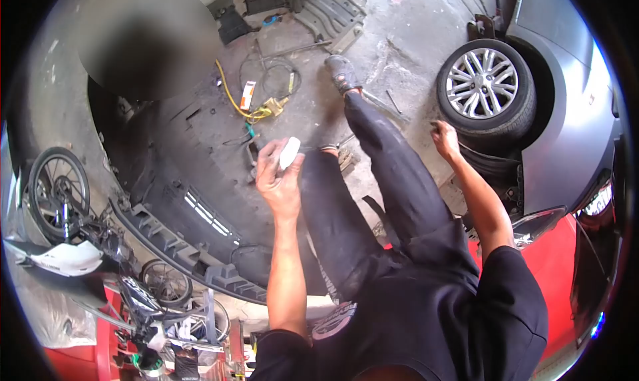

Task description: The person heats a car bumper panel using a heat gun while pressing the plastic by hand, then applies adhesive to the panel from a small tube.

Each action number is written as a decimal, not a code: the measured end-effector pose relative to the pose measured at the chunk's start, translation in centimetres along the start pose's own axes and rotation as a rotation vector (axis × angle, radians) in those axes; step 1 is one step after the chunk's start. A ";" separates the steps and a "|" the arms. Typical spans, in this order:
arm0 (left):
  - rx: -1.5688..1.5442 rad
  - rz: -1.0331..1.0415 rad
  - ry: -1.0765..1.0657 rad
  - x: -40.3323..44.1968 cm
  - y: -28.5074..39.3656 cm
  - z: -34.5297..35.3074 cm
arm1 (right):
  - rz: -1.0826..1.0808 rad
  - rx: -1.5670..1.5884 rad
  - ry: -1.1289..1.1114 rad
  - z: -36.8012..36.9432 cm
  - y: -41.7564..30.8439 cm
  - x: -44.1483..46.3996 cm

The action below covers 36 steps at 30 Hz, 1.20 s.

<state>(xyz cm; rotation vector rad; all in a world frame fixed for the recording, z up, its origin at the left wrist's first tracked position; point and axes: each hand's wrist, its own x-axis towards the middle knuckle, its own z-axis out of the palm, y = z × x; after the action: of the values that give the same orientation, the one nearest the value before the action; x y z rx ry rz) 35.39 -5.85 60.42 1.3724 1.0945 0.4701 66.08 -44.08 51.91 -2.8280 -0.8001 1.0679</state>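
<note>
Between the thumb and fingers of my left hand (276,178) is a small white rounded object (289,153), held up in front of my left leg; its kind does not show. My right hand (444,140) hangs in the air to the right of my legs, close to the car wheel (484,84) but apart from it. Its fingers are curled in, and whatever they may hold is too small to make out. The wheel has a silver multi-spoke rim and sits beside the grey car body (566,114).
A large black bumper (180,251) lies on the left. Ahead are a yellow hose (229,96), an orange-and-white box (247,96) and dark panels (329,14). A motorcycle (73,254) stands far left. A blurred round patch hides the upper left.
</note>
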 end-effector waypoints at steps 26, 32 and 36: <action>-0.064 -0.148 0.229 -10.1 -7.2 -10.4 | -0.119 0.067 -0.176 5.7 -10.7 -3.0; 0.022 -0.090 0.319 -9.9 -6.0 -8.3 | -0.290 0.331 -0.230 0.9 -23.3 -1.6; -0.046 -0.059 0.376 -10.7 -4.9 -7.3 | -0.590 0.304 -0.387 -1.1 -25.0 -5.5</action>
<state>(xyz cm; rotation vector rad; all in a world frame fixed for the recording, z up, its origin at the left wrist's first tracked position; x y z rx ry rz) 22.83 -11.64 60.75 1.2355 1.4153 0.7257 51.81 -24.80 60.80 -1.9646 -1.2594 1.4696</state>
